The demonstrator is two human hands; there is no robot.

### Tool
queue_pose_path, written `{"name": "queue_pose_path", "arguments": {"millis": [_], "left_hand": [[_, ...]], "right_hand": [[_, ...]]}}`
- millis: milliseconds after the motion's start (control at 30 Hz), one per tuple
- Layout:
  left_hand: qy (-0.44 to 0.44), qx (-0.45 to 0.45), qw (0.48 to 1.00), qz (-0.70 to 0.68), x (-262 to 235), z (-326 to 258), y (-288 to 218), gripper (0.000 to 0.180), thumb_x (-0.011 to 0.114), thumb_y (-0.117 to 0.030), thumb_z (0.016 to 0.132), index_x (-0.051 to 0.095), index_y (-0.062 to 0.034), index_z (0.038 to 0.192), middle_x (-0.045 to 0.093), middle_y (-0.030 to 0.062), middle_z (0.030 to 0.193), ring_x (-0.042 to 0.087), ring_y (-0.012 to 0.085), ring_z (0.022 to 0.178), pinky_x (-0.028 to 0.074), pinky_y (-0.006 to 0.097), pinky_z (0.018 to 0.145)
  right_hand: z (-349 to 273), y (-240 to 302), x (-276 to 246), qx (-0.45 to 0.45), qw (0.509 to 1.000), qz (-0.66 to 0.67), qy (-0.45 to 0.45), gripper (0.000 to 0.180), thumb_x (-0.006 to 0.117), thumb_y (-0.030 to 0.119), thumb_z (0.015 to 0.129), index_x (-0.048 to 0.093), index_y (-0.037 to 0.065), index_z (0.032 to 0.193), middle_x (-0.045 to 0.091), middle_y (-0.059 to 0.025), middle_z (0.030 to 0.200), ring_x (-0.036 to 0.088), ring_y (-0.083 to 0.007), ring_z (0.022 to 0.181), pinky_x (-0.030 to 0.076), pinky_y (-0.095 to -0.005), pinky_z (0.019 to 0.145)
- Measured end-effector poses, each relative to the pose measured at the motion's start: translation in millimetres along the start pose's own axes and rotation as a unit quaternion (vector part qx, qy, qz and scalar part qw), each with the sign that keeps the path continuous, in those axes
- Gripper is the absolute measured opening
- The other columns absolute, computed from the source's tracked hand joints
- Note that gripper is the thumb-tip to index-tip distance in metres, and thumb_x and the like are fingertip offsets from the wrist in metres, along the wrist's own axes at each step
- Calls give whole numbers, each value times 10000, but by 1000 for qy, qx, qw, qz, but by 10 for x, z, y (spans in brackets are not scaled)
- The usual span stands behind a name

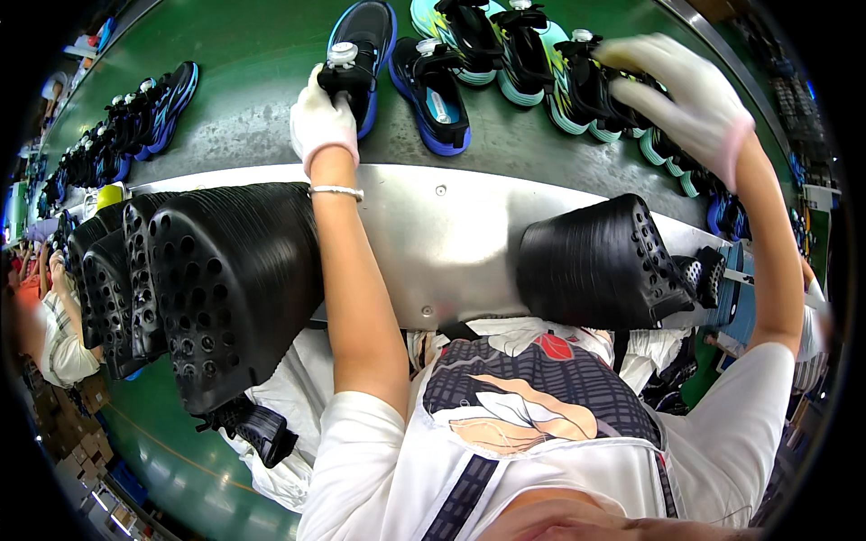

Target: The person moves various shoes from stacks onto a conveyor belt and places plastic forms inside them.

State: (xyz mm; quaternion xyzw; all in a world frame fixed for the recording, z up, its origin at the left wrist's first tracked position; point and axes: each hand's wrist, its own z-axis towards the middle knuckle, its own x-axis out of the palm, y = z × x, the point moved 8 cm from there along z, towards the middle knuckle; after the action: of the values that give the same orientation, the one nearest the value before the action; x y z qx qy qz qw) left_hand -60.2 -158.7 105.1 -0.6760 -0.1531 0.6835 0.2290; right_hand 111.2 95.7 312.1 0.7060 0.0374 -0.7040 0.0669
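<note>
Head view: black-and-blue shoe (365,34), green tabletop (257,54), long axis near-to-far, just beyond left grip (325,119), closed on its near end; right grip (675,95), farther right, fingers parted at teal-soled shoes (525,63), contact unclear.

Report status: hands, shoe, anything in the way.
Left hand at blue-soled shoe, grip partly hidden. Shoe sole-down, toe pointing away. Right hand open over teal-soled shoes, contact unclear. Second blue-soled shoe close on first's right.

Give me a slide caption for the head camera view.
Gloved left hand at a dark shoe, right hand with fingers parted by other shoes on a green table.
</note>
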Motion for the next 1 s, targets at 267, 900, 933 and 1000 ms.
{"name": "queue_pose_path", "arguments": {"millis": [267,900,933,1000], "left_hand": [[-115,264,956,-54,-44,-727,-1181,363,689,-354,798,610,-129,1071,601,99,1038,539,329,978,499,415,778],[9,217,968,-128,556,686,-1492,510,637,-382,835,597,-73,1239,633,162,1164,635,288,998,460,339,922],[44,211,957,-197,663,838,-1508,505,642,-383,832,612,-66,1224,648,165,1146,645,272,994,461,317,914],[45,151,969,-189,835,1194,-1210,400,640,-348,843,677,-63,1121,706,139,976,671,214,905,492,291,828]], "right_hand": [[-1711,-746,-231,312,942,117,-35,279,575,147,877,631,-1,1108,658,-130,1016,638,-197,938,482,-287,856],[-2843,-769,595,423,881,206,-46,219,597,71,859,628,-10,1060,636,-122,940,618,-225,850,475,-288,794],[-2880,-750,550,428,879,204,-53,218,596,61,857,628,-12,1060,637,-122,945,619,-225,855,475,-288,796],[-2911,-755,588,426,878,210,-62,217,593,41,853,627,-15,1060,639,-124,955,620,-225,866,475,-288,802]]}}
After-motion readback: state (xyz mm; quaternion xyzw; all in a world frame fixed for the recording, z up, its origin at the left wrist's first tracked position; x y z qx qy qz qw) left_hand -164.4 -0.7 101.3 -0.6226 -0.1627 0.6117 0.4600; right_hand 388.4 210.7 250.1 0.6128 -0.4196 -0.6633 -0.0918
